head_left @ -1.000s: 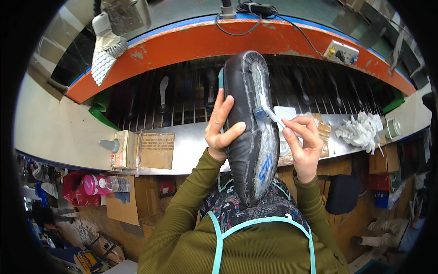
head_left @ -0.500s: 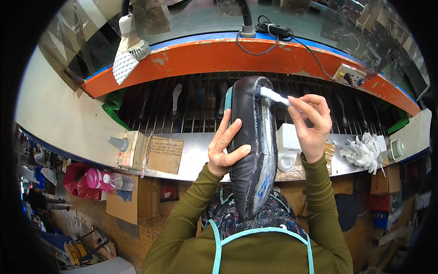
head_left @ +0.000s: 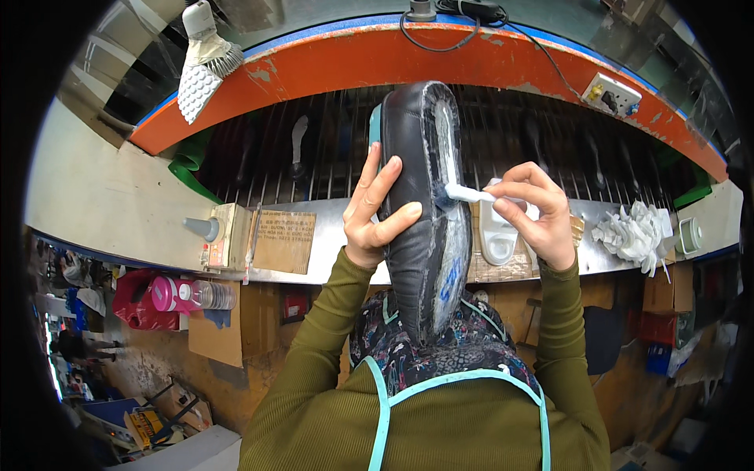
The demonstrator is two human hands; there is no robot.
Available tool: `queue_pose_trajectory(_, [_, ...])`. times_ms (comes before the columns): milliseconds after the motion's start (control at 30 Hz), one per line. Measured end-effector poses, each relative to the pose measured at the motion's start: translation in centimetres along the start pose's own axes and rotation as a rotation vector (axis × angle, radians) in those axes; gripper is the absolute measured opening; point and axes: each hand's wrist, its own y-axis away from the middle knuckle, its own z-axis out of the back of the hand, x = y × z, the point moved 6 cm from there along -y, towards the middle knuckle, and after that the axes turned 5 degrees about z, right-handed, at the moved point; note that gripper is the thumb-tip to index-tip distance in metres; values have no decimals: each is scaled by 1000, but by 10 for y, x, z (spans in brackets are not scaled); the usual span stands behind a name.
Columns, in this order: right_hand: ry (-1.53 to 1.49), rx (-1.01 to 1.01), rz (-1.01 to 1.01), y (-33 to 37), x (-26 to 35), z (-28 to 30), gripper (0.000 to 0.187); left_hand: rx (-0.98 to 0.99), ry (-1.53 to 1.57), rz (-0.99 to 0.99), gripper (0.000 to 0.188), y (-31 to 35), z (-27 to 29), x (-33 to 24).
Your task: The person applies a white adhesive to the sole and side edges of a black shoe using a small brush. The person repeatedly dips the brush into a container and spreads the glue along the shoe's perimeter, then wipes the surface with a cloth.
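Note:
A black leather shoe upper (head_left: pixel 404 165) stands in front of me, its whitish-coated underside turned to the right. Part of a teal shoe last (head_left: pixel 375 125) shows at its far left. My left hand (head_left: pixel 373 212) grips the upper from the left, thumb across the leather and fingers round the far side. Between thumb and fingertips, my right hand (head_left: pixel 538 208) pinches a slim white-handled brush (head_left: pixel 470 194). Dark bristles touch the border of the underside about midway along. Below the right hand, a white plastic container (head_left: pixel 496 239) rests on cardboard on the metal ledge.
Beyond the ledge runs a rack of metal rods (head_left: pixel 271 184) carrying dark shoe-shaped pieces, under an orange beam (head_left: pixel 330 82). A lamp (head_left: pixel 203 82) hangs at left. Crumpled white cloth (head_left: pixel 632 235) lies right. At left are a box with a grey nozzle (head_left: pixel 224 235) and flat cardboard (head_left: pixel 284 239).
The brush has moved from the far end of the underside toward me, down to its middle. The shoe sits slightly farther away, still in my left hand. The whole view has shifted a little.

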Motion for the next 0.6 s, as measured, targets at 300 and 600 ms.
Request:
queue_pose_trajectory(300, [-47,2,-7,26,4,-10,16,-34,44,58,40,4,-6,11])
queue_pose_trajectory(600, [-39,-98,52,42,6,-11,19,-112,68,70,40,3,-14,14])
